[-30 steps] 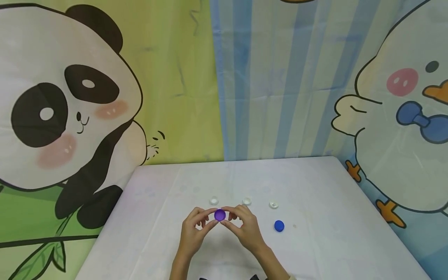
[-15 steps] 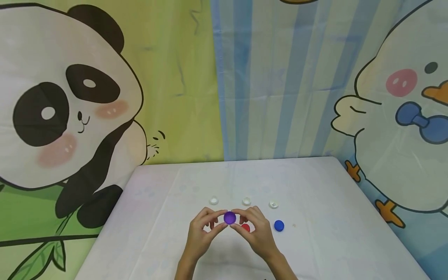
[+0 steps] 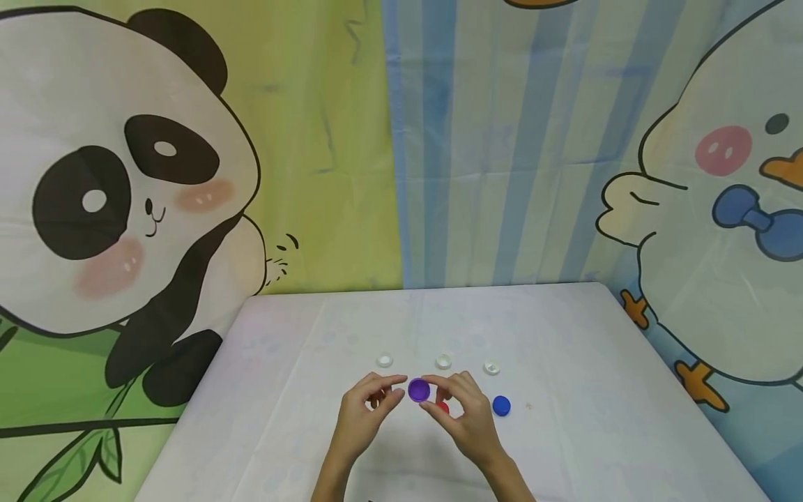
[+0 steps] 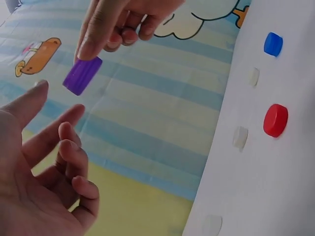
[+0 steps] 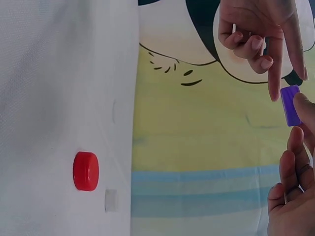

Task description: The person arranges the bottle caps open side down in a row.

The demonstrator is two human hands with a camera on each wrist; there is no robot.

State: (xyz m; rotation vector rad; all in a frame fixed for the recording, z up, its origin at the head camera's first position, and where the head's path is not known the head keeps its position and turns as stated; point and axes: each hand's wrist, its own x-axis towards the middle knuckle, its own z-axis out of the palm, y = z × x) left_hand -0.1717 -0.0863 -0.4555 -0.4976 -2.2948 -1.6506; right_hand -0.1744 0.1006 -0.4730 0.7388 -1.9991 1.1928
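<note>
A purple bottle cap (image 3: 419, 390) is pinched between the thumb and index finger of my right hand (image 3: 466, 417), its hollow side facing the head camera. My left hand (image 3: 362, 420) hovers just left of it, thumb and index finger parted and holding nothing. In the left wrist view a small gap shows between the left fingertips and the purple cap (image 4: 82, 76). Behind the right hand a red cap (image 5: 86, 171) lies on the table, mostly hidden in the head view. To the right of that hand sits a blue cap (image 3: 501, 406).
On the white-covered table (image 3: 564, 446), three small whitish caps form a loose row beyond the hands: a left cap (image 3: 385, 360), a middle cap (image 3: 443, 362) and a right cap (image 3: 492, 368). Cartoon-printed curtains (image 3: 326, 139) hang behind the table and at its right side.
Both hands shifted right with the purple cap, uncovering part of the red cap. The left hand then let go, leaving the cap in the right hand alone.
</note>
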